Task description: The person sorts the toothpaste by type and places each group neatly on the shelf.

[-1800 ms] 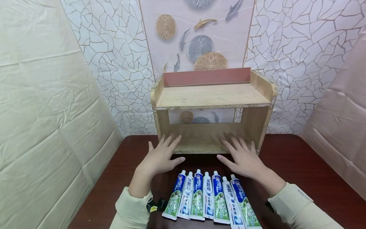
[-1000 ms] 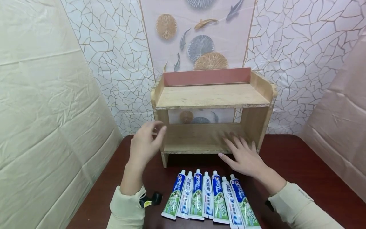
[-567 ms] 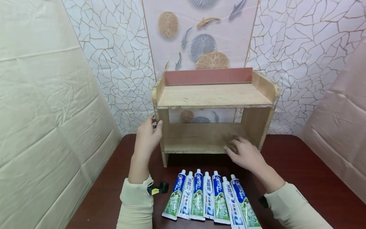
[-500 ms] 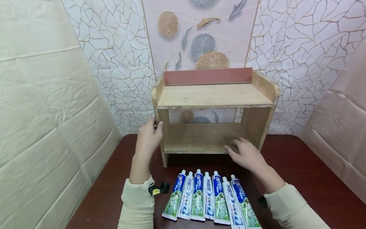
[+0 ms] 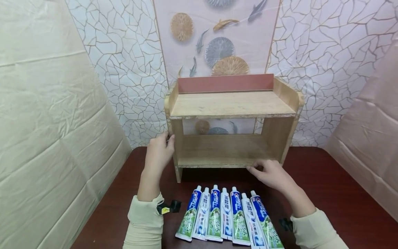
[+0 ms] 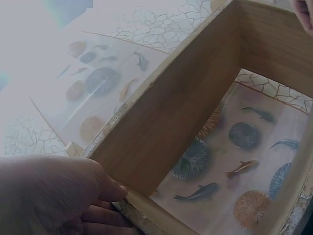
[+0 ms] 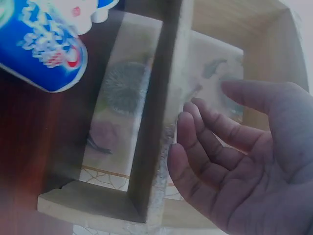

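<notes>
A two-tier wooden shelf [image 5: 231,104] with a reddish back strip stands on the dark table. My left hand [image 5: 157,152] grips the front edge of its left side panel; in the left wrist view the thumb lies along that edge and the fingers [image 6: 105,218] pass round the outside. My right hand [image 5: 270,173] is at the front edge of the lower board, near its right end. In the right wrist view its fingers [image 7: 210,147] are loosely bent and hold nothing. Several toothpaste tubes [image 5: 214,216] lie side by side before the shelf, caps toward it.
The tubes alternate between blue-green and mostly white ones. The table [image 5: 109,207] reaches out past both sides of the shelf. Behind it hangs a crackle-patterned wall cloth [image 5: 124,69], and pale quilted sheets [image 5: 46,121] flank the space.
From spread over the lower board, my left hand has moved left and taken hold of the side panel. My right hand has drawn its fingers in and come back to the board's front edge.
</notes>
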{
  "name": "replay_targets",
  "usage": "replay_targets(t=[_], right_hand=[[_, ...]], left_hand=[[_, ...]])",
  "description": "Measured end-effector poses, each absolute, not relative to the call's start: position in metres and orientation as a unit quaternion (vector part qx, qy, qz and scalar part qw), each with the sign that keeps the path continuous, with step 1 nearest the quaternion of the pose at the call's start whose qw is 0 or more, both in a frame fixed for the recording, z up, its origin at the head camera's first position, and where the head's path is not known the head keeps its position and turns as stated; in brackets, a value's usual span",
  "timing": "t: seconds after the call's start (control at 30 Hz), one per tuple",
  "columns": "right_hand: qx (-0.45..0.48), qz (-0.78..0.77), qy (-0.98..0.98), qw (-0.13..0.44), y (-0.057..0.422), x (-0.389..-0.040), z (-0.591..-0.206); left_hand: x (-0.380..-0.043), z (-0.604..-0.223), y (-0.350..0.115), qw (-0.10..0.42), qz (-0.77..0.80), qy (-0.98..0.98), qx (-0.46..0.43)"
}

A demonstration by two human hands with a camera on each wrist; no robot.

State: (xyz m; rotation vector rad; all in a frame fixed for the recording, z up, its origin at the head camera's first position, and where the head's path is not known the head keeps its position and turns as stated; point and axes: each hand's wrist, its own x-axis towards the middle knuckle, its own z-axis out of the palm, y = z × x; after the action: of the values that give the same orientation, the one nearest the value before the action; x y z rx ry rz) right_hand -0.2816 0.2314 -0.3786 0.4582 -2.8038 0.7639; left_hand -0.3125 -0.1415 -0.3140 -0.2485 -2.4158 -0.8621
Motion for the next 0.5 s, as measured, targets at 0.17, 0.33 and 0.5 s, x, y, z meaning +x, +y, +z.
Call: replay_targets(t=[0.17, 0.33, 0.5], right_hand=[[0.187, 0.253, -0.947, 0.068, 0.232, -0.275, -0.390], [0.189, 0.249, -0.948, -0.055, 0.234, -0.266, -0.387], [0.188, 0.204, -0.947, -0.164, 0.232, -0.260, -0.386]], left_hand=[[-0.310, -0.319, -0.139, 0.280, -0.313, -0.902, -0.097], [-0.312, -0.319, -0.140, 0.273, -0.307, -0.907, -0.096], [-0.312, -0.316, -0.141, 0.265, -0.302, -0.911, -0.089]])
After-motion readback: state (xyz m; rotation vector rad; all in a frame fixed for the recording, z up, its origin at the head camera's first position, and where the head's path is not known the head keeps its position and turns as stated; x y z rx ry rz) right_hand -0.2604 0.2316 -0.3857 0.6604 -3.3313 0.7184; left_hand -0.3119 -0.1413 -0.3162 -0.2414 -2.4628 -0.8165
